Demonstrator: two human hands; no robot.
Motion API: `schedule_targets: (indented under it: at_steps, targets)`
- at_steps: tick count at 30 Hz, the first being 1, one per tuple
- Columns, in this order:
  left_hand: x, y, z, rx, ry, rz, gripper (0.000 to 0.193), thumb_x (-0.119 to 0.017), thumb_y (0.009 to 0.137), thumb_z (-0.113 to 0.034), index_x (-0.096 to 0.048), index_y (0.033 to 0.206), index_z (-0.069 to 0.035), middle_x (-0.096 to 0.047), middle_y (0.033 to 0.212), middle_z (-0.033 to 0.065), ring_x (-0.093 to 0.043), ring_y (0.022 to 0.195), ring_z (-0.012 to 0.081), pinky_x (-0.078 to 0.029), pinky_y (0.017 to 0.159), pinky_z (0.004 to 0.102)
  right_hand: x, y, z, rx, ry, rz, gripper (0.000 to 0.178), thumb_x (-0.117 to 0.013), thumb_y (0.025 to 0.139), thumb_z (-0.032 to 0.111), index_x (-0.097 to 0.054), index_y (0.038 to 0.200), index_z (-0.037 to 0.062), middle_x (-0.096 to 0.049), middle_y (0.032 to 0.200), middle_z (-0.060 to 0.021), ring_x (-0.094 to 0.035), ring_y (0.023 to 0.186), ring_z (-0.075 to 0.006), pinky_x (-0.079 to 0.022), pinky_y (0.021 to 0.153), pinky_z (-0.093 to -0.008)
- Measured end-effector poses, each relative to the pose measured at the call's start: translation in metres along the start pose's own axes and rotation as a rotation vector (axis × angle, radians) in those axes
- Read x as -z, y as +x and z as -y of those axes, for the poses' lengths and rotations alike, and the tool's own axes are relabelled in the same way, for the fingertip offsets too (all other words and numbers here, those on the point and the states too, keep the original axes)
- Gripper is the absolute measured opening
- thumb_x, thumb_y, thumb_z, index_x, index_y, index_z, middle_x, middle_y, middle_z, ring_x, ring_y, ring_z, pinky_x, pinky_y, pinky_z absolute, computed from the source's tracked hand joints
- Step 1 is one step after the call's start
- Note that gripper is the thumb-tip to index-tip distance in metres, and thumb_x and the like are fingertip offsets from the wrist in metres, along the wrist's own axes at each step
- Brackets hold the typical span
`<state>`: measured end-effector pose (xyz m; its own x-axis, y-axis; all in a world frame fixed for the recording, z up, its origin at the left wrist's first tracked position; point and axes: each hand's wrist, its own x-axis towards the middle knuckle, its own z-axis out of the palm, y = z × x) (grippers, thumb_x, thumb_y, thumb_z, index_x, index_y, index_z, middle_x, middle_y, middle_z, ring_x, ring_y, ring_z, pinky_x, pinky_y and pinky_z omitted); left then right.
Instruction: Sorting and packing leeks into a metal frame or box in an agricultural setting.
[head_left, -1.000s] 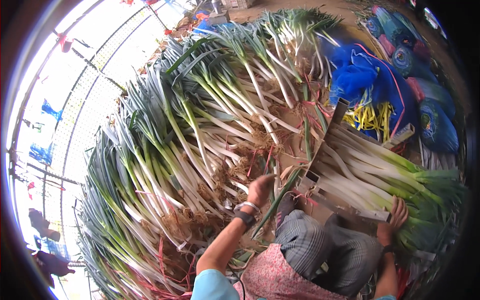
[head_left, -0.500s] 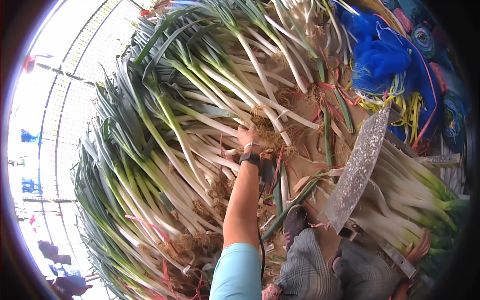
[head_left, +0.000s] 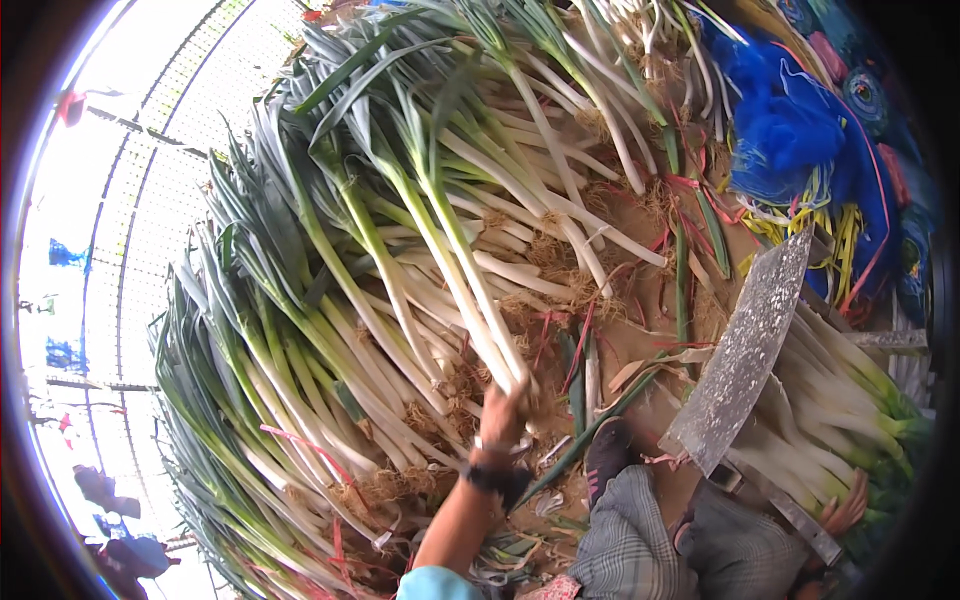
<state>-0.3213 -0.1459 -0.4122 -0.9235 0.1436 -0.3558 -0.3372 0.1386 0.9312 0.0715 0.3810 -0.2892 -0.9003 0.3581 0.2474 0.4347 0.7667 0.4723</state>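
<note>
The left hand (head_left: 505, 415) is curled tight around the root ends of two long leeks (head_left: 452, 283), the fingers wrapped right round them, so that grip is closed with no slack I can see. The pair slants up and away over the heap, stalks smooth, straight and glossy white, turning pale green and then fanning into flat, dark blue-green leaves. Their roots are hidden or blurred at the fist.

A dark wristwatch (head_left: 497, 475) sits on that wrist, below a light-blue sleeve (head_left: 437, 584).

Over to the right, the right hand (head_left: 845, 505) rests against a bundle of leeks (head_left: 805, 430), where white gives way to green; the metal partly covers it, and I cannot tell whether its grip has closed on any stalk. That bundle lies in a metal frame (head_left: 745, 350), its near plate flat, grey and speckled with pale, worn patches.

Around the held pair spreads the big heap of leeks (head_left: 300, 400), packed side by side, leaves towards the wall, wiry brown root tufts towards the person. Thin red ties (head_left: 690, 185) tangle on the bare brown ground (head_left: 640, 330). Beyond the frame, soft blue netting (head_left: 790, 130) bunches in folds beside glossy yellow strips (head_left: 845, 235). A pale mesh wall (head_left: 180, 90) glares behind the leaves.
</note>
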Motion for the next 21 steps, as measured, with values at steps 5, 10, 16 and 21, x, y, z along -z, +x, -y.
schedule_targets:
  at_steps: [5,10,16,21]
  targets:
    - [0.025,-0.208,0.056,0.584,-0.386,-0.095,0.03,-0.062,0.09,-0.013,-0.05,0.116,-0.002,-0.061,0.091,0.0041,-0.06,0.079,0.0151,-0.051,0.065,0.0282,0.015,0.023,0.028,-0.02,0.058,-0.006,0.055,-0.036,0.094,0.035,-0.041,0.139,0.0029,-0.045,0.139,-0.0164,-0.042,0.128,-0.0342,-0.03,0.105,-0.0469]
    - [0.072,-0.296,0.032,0.564,-0.345,-0.065,0.026,-0.062,0.091,-0.014,-0.052,0.112,-0.002,-0.061,0.086,0.0028,-0.058,0.07,0.0104,-0.047,0.057,0.0248,0.067,0.038,0.009,-0.182,0.67,0.171,0.055,-0.044,0.095,0.029,-0.034,0.144,0.0058,-0.036,0.148,-0.0113,-0.032,0.136,-0.027,-0.023,0.112,-0.043]
    - [0.115,-0.357,-0.1,0.354,-0.496,0.043,0.033,-0.061,0.092,-0.021,-0.05,0.115,-0.001,-0.06,0.083,0.0067,-0.055,0.064,0.0126,-0.047,0.054,0.0249,0.277,0.086,0.064,0.094,1.284,-0.106,0.066,-0.057,0.089,0.029,-0.033,0.143,0.0,-0.035,0.148,-0.0158,-0.034,0.136,-0.0273,-0.025,0.113,-0.0425]
    - [0.154,-0.46,-0.156,0.376,-0.591,0.065,0.038,-0.065,0.089,-0.021,-0.051,0.118,0.0,-0.062,0.088,0.0043,-0.057,0.069,0.0102,-0.048,0.059,0.025,0.401,0.078,0.311,1.391,1.134,-0.146,0.109,-0.082,0.062,0.02,-0.017,0.149,0.0272,-0.027,0.149,-0.0156,-0.023,0.14,-0.0317,-0.02,0.115,-0.053]
